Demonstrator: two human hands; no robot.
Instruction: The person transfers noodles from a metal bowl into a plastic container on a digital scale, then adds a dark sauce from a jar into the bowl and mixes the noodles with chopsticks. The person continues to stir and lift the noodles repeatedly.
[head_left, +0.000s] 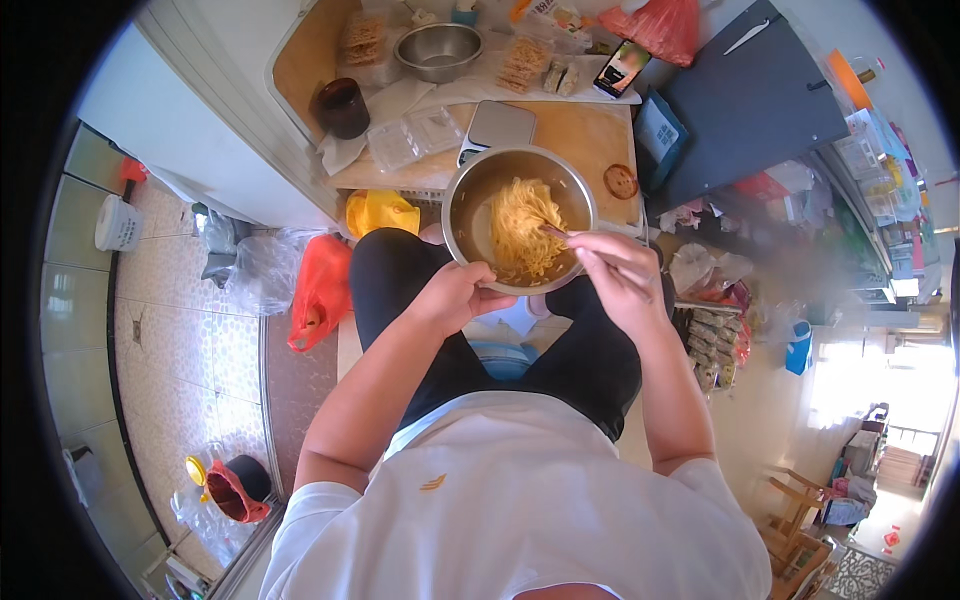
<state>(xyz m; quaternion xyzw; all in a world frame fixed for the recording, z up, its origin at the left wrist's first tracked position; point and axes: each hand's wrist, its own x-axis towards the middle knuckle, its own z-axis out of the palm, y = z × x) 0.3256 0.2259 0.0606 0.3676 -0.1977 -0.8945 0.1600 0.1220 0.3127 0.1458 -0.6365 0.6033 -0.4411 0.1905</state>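
Note:
A stainless steel bowl (466, 247) is held above my knees at the table's front edge. Yellow noodles (525, 217) lie in a heap inside it, with small bits stuck to the wall. My left hand (466, 294) grips the near left rim, thumb on top. In my right hand (621, 279) are chopsticks (556, 232), their tips in the noodles. Just behind the bowl stands a kitchen scale (501, 124). An open clear plastic container (415, 139) lies left of the scale.
Behind are a second metal bowl (439, 51), packs of dried noodles (523, 64), a dark cup (343, 109) and a phone (622, 69). A round reddish lid (621, 181) lies on the wooden board (585, 139). A red plastic bag (322, 289) is on the left, a dark panel (742, 97) on the right.

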